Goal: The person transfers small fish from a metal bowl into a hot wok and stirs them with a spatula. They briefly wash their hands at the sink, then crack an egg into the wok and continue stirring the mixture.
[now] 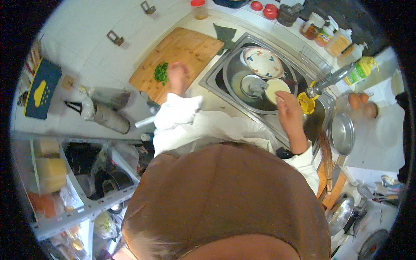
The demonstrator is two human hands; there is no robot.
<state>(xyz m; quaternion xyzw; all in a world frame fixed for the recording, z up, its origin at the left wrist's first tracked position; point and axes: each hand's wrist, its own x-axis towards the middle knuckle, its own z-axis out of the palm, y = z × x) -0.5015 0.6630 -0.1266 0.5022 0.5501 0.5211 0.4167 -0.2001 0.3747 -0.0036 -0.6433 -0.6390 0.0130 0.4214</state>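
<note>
My left hand [178, 77] is blurred over the wooden cutting board [191, 48], right beside a small heap of chopped green leaves [160, 73]. Whether its fingers hold anything does not show. On the other side, my right hand [290, 112] hangs at the near rim of a large metal basin [229, 92] set over the sink. Its fingertips overlap the edge of a cream-coloured bowl [276, 88]; touching or only above it, I cannot tell. Also in the basin are a patterned dish [264, 63] and a small round bowl [247, 82] with crumpled clear plastic [258, 88].
The faucet [331, 79] reaches over the sink beside a yellow strainer [306, 103]. Several bottles [338, 42] line the back ledge. A metal pan [342, 133], a straw brush [326, 162] and a knife [336, 170] lie to the right. Shelving [87, 208] stands at lower left.
</note>
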